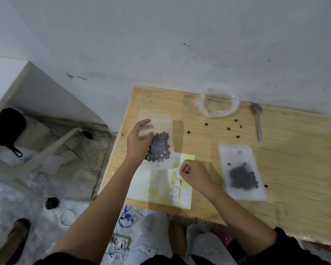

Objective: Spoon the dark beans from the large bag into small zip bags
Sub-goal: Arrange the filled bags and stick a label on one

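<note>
Here, a yellow sheet (161, 188) of white labels lies at the near edge of a wooden table (294, 169), and everything else can be placed from it.

Just above the sheet's far left corner, the left hand (139, 142) holds a small bag (159, 144) of cloudy plastic by its left edge. The thumb is on the near face, and the fingers are curled behind, showing dimly through the plastic. The bag's bottom edge overlaps the sheet's far edge. Dark beans (159, 148) fill its lower half in a loose clump, while its upper half holds none.

Over the sheet's far right part, the right hand (194, 175) is curled into a loose fist. Its thumb and forefinger are closed in a narrow pinch on the corner of the top label (177, 174) in the column of white labels.

Right of the sheet, a second small bag (241, 169) lies flat on the table, apart from both hands. It holds a dark heap of beans in its near half and a couple of strays higher up.

Beyond the sheet and to its right, against the wall, sits the large bag (217, 103). It is clear and crumpled, with its mouth rolled open. No beans can be made out inside it.

Further right of that, a metal spoon (257, 123) lies on the table with its bowl toward the wall and nothing in it.

A few loose beans (227, 128) are scattered on the wood between the large bag and the second small bag.
</note>
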Available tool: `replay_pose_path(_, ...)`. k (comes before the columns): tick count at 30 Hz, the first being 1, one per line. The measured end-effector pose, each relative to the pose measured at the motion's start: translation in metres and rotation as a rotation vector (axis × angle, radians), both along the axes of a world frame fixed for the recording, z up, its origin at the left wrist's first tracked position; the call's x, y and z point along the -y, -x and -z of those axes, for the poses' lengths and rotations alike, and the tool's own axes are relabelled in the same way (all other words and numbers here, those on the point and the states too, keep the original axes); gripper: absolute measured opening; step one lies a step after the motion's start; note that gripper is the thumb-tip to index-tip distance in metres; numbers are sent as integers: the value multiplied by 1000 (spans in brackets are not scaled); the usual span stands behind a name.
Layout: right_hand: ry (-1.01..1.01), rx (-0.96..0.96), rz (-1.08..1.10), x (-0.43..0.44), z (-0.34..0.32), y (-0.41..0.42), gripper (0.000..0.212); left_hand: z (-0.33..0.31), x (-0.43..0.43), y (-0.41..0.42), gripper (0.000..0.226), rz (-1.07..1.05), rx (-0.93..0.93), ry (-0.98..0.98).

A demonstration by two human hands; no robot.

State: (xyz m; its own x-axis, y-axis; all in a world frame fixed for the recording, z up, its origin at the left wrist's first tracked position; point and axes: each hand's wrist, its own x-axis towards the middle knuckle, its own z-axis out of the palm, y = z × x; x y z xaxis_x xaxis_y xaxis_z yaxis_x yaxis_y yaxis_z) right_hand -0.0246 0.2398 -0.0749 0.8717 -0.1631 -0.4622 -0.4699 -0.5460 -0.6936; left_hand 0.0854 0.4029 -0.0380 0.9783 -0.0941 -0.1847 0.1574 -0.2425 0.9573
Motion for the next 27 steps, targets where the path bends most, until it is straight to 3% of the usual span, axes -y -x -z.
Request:
replay_pose_path(5, -85, 93, 96, 12, -17, -11, 20, -6, 3, -4, 36, 4, 14, 2)
replay_pose_path(10, -232, 275, 306, 35, -71, -44, 14, -21, 13, -10, 39, 92, 42, 24)
replay_pose_path(17, -223, 365, 245, 43, -114, -87, 7, -45, 44, -11, 44, 285, 42, 157)
replay_pose_path(27, -217, 414, 293, 45, -117, -107, 11, -55, 58, -22, 44, 255, 44, 259)
